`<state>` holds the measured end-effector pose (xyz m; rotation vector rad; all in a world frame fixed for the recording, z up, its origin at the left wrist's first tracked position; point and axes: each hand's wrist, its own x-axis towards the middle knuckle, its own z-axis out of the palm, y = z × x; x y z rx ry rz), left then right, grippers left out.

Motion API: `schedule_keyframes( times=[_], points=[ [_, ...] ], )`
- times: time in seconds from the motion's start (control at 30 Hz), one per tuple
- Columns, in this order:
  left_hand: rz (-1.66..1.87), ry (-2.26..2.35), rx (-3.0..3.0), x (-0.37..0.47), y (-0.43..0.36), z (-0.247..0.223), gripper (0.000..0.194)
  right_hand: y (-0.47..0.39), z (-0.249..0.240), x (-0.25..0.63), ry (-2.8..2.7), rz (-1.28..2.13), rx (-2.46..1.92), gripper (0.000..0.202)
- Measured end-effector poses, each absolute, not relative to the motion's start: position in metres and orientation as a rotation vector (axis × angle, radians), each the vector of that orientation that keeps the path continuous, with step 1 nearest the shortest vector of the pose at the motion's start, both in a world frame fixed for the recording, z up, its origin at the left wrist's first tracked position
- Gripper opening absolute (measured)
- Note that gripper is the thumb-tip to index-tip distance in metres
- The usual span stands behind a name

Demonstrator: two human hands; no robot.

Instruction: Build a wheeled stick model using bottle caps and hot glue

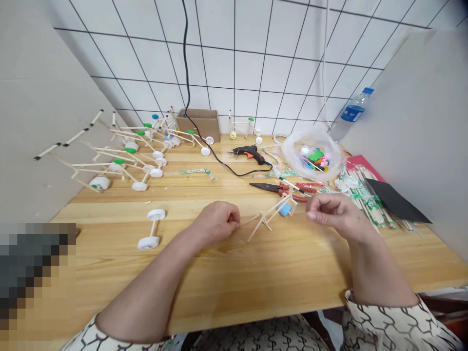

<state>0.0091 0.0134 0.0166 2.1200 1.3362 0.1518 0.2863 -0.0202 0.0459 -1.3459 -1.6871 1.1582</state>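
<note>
A small wooden stick frame (268, 213) with a blue cap-like piece (285, 209) and a dark-tipped crossbar stands tilted between my hands. The fingers of my left hand (219, 220) are pinched at the tip of one of its sticks. Just right of the frame, apart from it, my right hand (334, 213) has its thumb and fingers curled together; anything inside them is too small to make out. Left of my left hand lies a pair of white wheels (148, 242) joined by a short stick. Pliers (281, 189) with red handles lie behind the frame.
Several finished-looking stick tricycles (126, 151) crowd the back left. A black glue gun (248, 153) trails its cord near a cardboard box (201, 124). At right are a plastic bag (292, 158) of colourful pieces, wrapped sticks (369, 204), black sheet (397, 200) and water bottle (353, 114).
</note>
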Motion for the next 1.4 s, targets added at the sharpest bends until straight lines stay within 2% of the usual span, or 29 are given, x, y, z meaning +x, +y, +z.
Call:
schedule_keyframes(
  times=[0.13,0.23,0.6,0.73,0.97,1.23,1.4],
  points=[
    [0.146,1.368,2.155,0.010,0.014,0.019,0.015,-0.030,0.038,0.274,-2.048,1.394,-1.200,0.033],
    [0.145,1.408,2.165,0.010,0.015,0.018,0.015,-0.041,0.027,0.255,-2.304,1.412,-1.087,0.035],
    [0.217,1.490,2.186,0.011,0.021,0.011,0.026,-0.061,0.011,0.208,-2.745,0.974,-0.876,0.025],
    [0.228,1.520,2.191,0.012,0.024,0.006,0.028,-0.066,0.011,0.205,-2.785,0.910,-0.970,0.012],
    [0.202,1.549,2.238,0.013,0.025,0.001,0.025,-0.072,0.010,0.207,-2.757,0.852,-0.972,0.003],
    [0.189,1.578,2.228,0.015,0.025,0.000,0.021,-0.074,-0.019,0.210,-2.764,0.486,-0.830,0.017],
    [0.180,1.585,2.218,0.016,0.024,0.002,0.019,-0.075,-0.016,0.209,-2.717,0.354,-0.792,0.016]
  ],
)
